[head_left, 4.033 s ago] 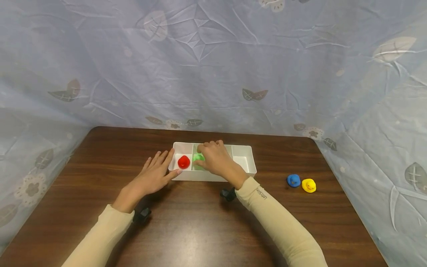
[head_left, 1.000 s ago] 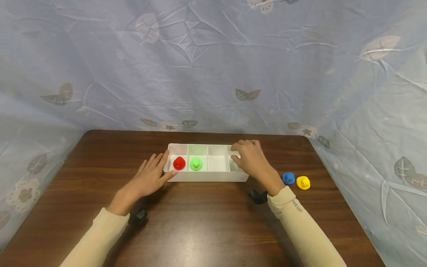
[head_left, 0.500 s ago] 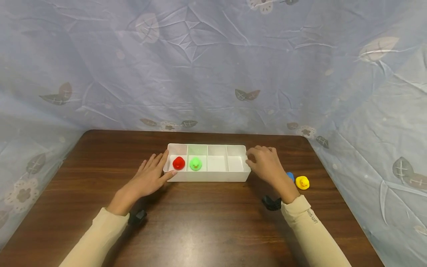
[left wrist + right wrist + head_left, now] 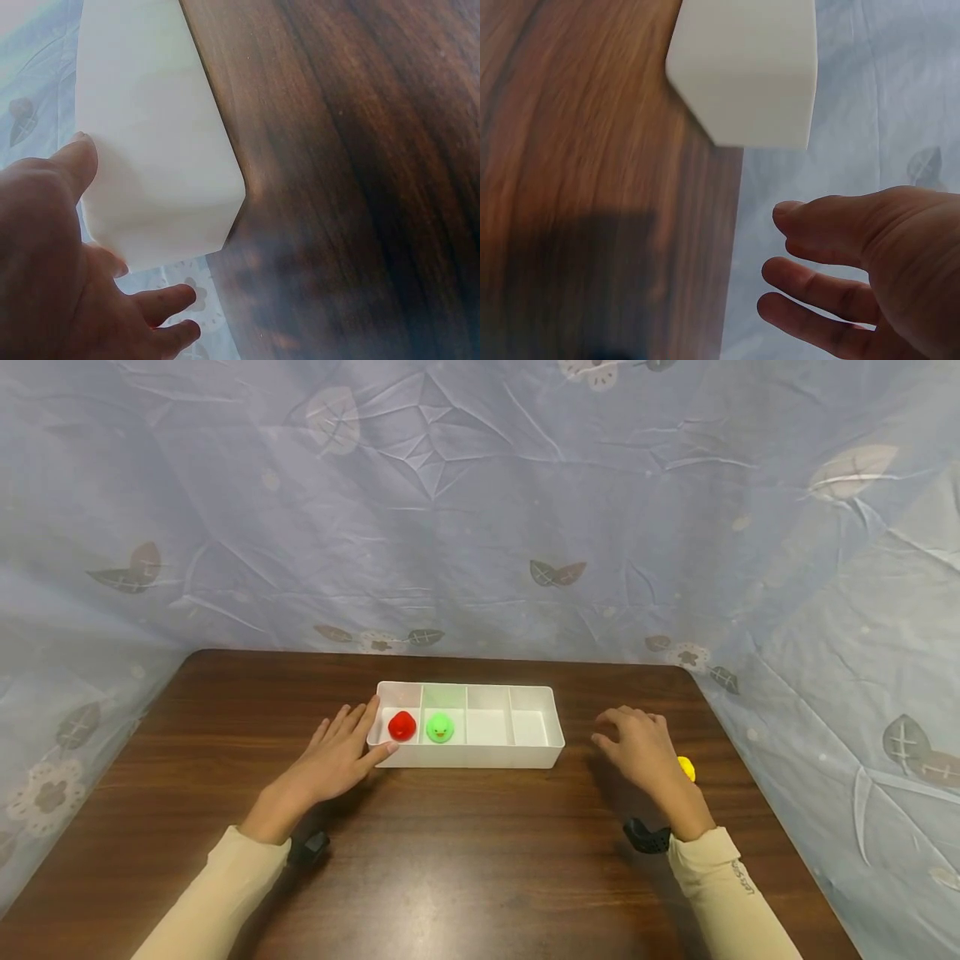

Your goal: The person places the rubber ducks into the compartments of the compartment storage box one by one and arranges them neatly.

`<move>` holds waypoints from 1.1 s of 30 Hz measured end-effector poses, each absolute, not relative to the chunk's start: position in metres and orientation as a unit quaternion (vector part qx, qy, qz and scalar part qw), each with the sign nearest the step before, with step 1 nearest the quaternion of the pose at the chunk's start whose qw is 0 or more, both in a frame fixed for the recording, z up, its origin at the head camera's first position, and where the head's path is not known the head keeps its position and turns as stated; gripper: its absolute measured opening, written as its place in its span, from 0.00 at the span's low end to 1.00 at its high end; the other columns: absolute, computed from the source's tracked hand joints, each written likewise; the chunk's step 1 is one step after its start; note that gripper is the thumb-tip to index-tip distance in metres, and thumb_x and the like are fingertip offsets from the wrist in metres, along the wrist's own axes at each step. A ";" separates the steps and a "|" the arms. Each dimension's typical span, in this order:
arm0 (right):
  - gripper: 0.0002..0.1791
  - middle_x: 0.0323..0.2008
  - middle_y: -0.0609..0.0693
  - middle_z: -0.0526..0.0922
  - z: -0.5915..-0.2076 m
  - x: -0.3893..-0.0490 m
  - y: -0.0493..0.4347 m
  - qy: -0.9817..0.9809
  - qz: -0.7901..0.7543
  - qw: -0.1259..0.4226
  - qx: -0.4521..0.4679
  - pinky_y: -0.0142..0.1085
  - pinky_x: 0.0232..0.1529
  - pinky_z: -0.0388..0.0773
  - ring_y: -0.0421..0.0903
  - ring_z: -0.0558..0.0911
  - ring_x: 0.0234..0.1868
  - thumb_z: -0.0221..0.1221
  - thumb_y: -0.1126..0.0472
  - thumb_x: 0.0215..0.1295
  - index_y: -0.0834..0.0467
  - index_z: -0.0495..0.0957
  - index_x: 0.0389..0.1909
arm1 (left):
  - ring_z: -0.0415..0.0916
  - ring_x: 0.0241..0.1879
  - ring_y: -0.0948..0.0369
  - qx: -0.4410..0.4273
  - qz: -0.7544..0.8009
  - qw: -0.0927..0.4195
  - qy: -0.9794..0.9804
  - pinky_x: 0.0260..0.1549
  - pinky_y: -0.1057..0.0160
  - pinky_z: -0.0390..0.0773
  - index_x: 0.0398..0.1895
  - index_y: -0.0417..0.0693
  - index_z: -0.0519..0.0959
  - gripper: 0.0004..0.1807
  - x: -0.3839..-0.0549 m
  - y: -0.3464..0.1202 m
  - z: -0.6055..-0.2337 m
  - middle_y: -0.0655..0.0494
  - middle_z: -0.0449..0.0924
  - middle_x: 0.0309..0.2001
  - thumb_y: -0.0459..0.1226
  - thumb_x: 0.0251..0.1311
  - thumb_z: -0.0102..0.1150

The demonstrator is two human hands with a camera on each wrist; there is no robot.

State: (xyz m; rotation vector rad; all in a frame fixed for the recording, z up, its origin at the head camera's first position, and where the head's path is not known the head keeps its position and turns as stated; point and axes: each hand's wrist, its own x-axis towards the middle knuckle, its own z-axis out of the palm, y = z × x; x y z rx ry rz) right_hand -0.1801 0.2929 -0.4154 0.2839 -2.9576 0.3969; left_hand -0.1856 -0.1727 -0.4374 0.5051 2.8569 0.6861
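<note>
A white tray [image 4: 480, 757] with a row of compartments lies on the table. In its leftmost compartment is a red rubber duck [image 4: 402, 726], and a green rubber duck [image 4: 440, 727] sits in the one beside it. My left hand [image 4: 339, 758] rests at the tray's left end, fingers spread, thumb by the front rim; the left wrist view has the thumb tip touching the tray [image 4: 154, 112]. My right hand [image 4: 636, 745], fingers loosely bent and holding nothing, is over the table right of the tray. Behind it a yellow rubber duck [image 4: 686, 767] partly shows; the blue duck is hidden.
The dark wooden table [image 4: 465, 877] reaches back to a patterned pale curtain [image 4: 480, 527], which also hangs along both sides. A black wrist camera [image 4: 647, 837] hangs under the right wrist, another black device [image 4: 309, 847] under the left.
My right hand has left the green duck in the second compartment and moved right past the tray's end, now covering the blue duck and part of the yellow one. The left hand stays at the tray.
</note>
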 end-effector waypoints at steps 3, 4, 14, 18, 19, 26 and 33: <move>0.17 0.54 0.63 0.89 -0.415 -0.174 0.304 -0.984 0.135 0.071 0.088 0.71 0.63 0.68 0.67 0.85 0.54 0.69 0.59 0.71 0.61 0.85 0.56 | 0.40 0.85 0.29 0.168 0.229 0.081 0.955 0.80 0.24 0.41 0.89 0.45 0.37 0.50 -0.186 -0.173 -0.438 0.30 0.46 0.85 0.64 0.80 0.42; 0.17 0.54 0.63 0.88 -0.415 -0.172 0.307 -0.985 0.134 0.068 0.085 0.71 0.63 0.67 0.67 0.85 0.54 0.69 0.59 0.71 0.62 0.85 0.56 | 0.40 0.85 0.29 0.168 0.229 0.081 0.956 0.80 0.24 0.41 0.89 0.45 0.37 0.50 -0.186 -0.173 -0.438 0.30 0.46 0.85 0.64 0.81 0.42; 0.21 0.56 0.69 0.86 -0.416 -0.155 0.346 -0.988 0.140 0.043 0.043 0.73 0.62 0.64 0.70 0.84 0.53 0.69 0.58 0.71 0.64 0.83 0.59 | 0.40 0.84 0.27 0.169 0.250 0.077 0.950 0.79 0.23 0.40 0.89 0.45 0.38 0.51 -0.186 -0.173 -0.439 0.27 0.47 0.84 0.63 0.80 0.44; 0.23 0.54 0.69 0.86 -0.417 -0.151 0.358 -0.988 0.145 0.032 0.032 0.73 0.61 0.64 0.70 0.84 0.52 0.69 0.57 0.71 0.66 0.82 0.61 | 0.39 0.84 0.26 0.170 0.254 0.079 0.949 0.79 0.23 0.39 0.89 0.48 0.37 0.51 -0.187 -0.174 -0.439 0.27 0.47 0.84 0.65 0.79 0.43; 0.23 0.53 0.69 0.86 -0.418 -0.151 0.359 -0.989 0.144 0.032 0.034 0.74 0.61 0.64 0.70 0.84 0.52 0.69 0.57 0.70 0.65 0.83 0.60 | 0.38 0.84 0.26 0.170 0.249 0.080 0.950 0.79 0.23 0.39 0.89 0.48 0.36 0.51 -0.187 -0.174 -0.438 0.27 0.46 0.85 0.64 0.80 0.43; 0.20 0.48 0.67 0.89 -0.423 -0.149 0.363 -0.989 0.135 0.038 0.045 0.76 0.58 0.67 0.69 0.86 0.49 0.71 0.58 0.68 0.65 0.85 0.55 | 0.38 0.85 0.29 0.166 0.229 0.089 0.955 0.80 0.24 0.39 0.89 0.47 0.35 0.50 -0.188 -0.173 -0.436 0.31 0.45 0.86 0.65 0.80 0.40; 0.21 0.47 0.65 0.88 -0.430 -0.150 0.363 -0.989 0.133 0.037 0.045 0.75 0.57 0.66 0.67 0.86 0.48 0.71 0.55 0.69 0.64 0.85 0.54 | 0.38 0.85 0.29 0.164 0.228 0.093 0.955 0.80 0.24 0.38 0.89 0.48 0.34 0.51 -0.189 -0.174 -0.440 0.31 0.45 0.86 0.67 0.79 0.39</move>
